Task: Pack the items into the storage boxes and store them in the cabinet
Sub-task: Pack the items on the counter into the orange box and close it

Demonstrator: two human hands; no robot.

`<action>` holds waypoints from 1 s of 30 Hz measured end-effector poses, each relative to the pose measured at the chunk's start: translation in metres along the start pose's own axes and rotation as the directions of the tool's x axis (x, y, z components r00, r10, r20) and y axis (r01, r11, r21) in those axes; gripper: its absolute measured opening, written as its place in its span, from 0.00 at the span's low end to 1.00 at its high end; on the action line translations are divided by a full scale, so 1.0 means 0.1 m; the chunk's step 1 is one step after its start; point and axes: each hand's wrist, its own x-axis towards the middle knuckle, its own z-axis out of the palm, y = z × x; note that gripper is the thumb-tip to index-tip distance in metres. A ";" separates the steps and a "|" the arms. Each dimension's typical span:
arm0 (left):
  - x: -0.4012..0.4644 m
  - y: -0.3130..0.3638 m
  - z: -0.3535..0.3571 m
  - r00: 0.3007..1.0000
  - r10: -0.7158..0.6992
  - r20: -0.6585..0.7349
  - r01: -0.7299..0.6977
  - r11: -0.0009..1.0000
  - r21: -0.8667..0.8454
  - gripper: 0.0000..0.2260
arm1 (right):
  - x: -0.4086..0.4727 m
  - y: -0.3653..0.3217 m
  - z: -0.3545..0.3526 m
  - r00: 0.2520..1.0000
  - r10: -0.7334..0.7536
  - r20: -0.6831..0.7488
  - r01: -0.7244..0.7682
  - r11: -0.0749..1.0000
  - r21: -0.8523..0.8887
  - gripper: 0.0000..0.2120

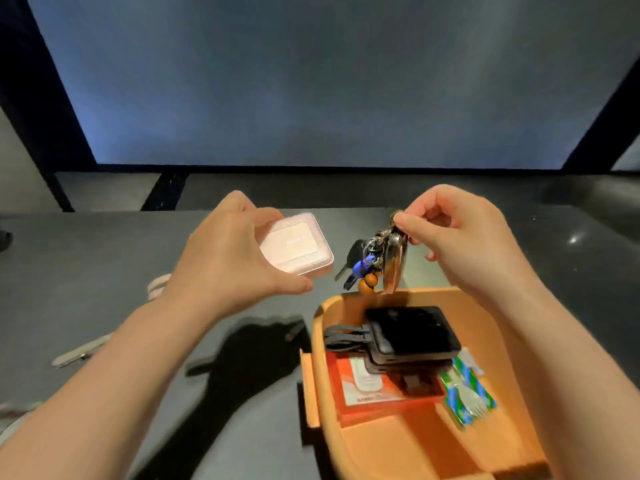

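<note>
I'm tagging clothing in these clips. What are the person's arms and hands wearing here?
Nothing shows on them: the left hand and right hand are bare, with no gloves, rings, watch or bracelet visible. Both forearms are uncovered down to the frame's lower edge; no sleeve is in view.

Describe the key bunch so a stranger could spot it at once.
Start at the orange storage box at lower right. Just above its far rim, the right hand pinches the key bunch, which dangles. It is the only metal cluster, with a blue tag and a brown bead.
</note>
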 end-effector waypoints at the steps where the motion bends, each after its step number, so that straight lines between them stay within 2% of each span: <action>1: -0.06 0.15 0.06 0.999 -0.001 0.034 0.001 1.000 -0.003 0.31 | -0.07 0.07 -0.14 1.000 0.017 -0.019 -0.018 1.000 -0.018 0.06; 6: -0.36 0.70 0.45 0.988 -0.006 0.156 0.010 1.000 -0.025 0.30 | -0.51 0.55 -0.69 0.991 0.118 -0.067 -0.126 0.985 -0.120 0.06; 12: -0.53 1.11 0.76 0.978 0.047 0.205 -0.041 0.999 -0.036 0.33 | -0.73 0.98 -1.07 0.976 0.176 -0.131 -0.199 0.962 -0.189 0.06; 16: -0.60 1.28 0.92 0.976 0.052 0.211 -0.046 0.998 -0.034 0.38 | -0.63 1.22 -1.00 0.976 0.192 -0.100 -0.216 0.903 -0.371 0.08; 20: -0.72 1.30 1.09 0.968 0.031 0.248 -0.030 1.000 -0.010 0.38 | -0.52 1.50 -0.72 0.976 0.216 -0.019 -0.199 0.858 -0.474 0.09; 23: -0.77 1.27 1.18 0.965 0.013 0.261 -0.015 1.000 0.003 0.38 | -0.44 1.64 -0.56 0.976 0.215 -0.025 -0.203 0.867 -0.454 0.11; 27: -0.79 1.26 1.23 0.959 0.005 0.282 -0.015 0.999 0.031 0.39 | -0.37 1.66 -0.43 0.960 0.253 0.123 -0.178 0.884 -0.431 0.06; 29: -0.79 1.25 1.23 0.956 0.001 0.294 -0.014 0.999 0.040 0.41 | -0.41 1.59 -0.50 0.975 0.158 0.156 -0.092 0.927 -0.364 0.03; 30: -0.78 1.25 1.23 0.953 -0.003 0.302 -0.010 0.999 0.041 0.42 | -0.46 1.53 -0.57 0.981 0.071 0.179 -0.022 0.965 -0.263 0.06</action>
